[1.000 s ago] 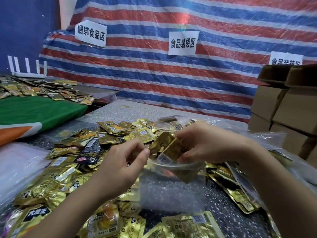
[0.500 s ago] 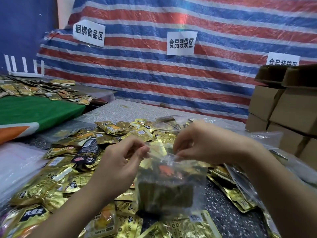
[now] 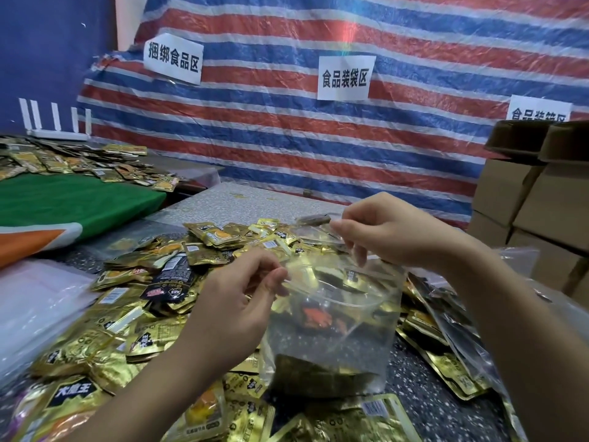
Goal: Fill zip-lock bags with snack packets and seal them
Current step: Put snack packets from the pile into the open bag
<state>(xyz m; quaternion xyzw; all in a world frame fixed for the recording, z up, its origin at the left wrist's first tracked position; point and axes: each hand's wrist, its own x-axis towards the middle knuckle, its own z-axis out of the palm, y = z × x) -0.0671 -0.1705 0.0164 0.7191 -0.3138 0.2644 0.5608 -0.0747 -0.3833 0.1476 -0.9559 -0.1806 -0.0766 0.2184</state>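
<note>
A clear zip-lock bag [image 3: 331,339] hangs upright over the table with snack packets lying in its bottom. My left hand [image 3: 236,301] pinches the left end of the bag's mouth. My right hand [image 3: 392,234] pinches the right end, held slightly higher. The mouth gapes open between the two hands. A wide heap of gold and black snack packets [image 3: 127,314] covers the dark speckled table [image 3: 414,393] under and around the bag.
Stacked cardboard boxes [image 3: 541,202] stand at the right. Loose clear bags [image 3: 471,330] lie right of the heap, and a pale plastic sheet [image 3: 35,298] at the left. A green cloth [image 3: 73,199] with more packets [image 3: 79,164] lies far left. A striped tarp [image 3: 318,138] with paper labels hangs behind.
My right hand has dropped its gold packets into the bag and now pinches the bag's rim. Both hands have lifted the bag and spread its mouth.
</note>
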